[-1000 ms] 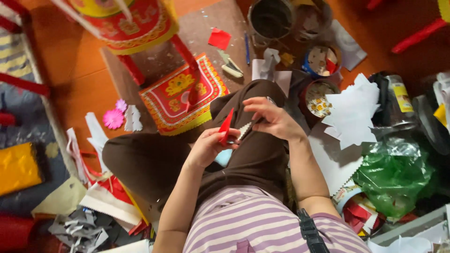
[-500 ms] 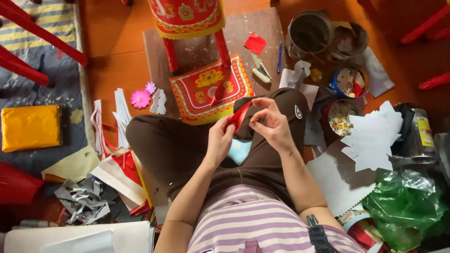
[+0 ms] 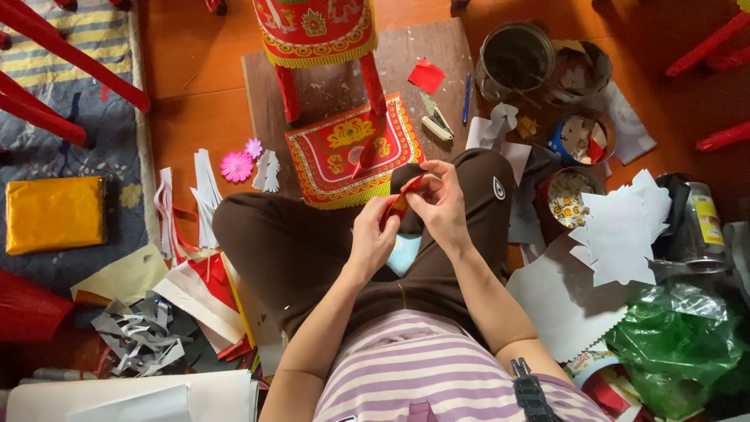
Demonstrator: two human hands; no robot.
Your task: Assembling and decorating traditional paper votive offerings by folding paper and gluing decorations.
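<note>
While both hands pinch it over the lap, red strip (image 3: pixel 400 200) sits mid-fold | left hand (image 3: pixel 373 238) grips lower end, right hand (image 3: pixel 441 205) closed on upper part | done: red-gold panel (image 3: pixel 353 150), pink flower (image 3: pixel 236 166) lie finished-looking on floor | left: strip unattached | hidden: strip's shape behind fingers; jar (image 3: pixel 517 56) contents unclear

An orange-red wooden floor (image 3: pixel 199 117) carries a blue patterned rug (image 3: pixel 74 160) and a brown board (image 3: pixel 332 82) under warm light.
</note>
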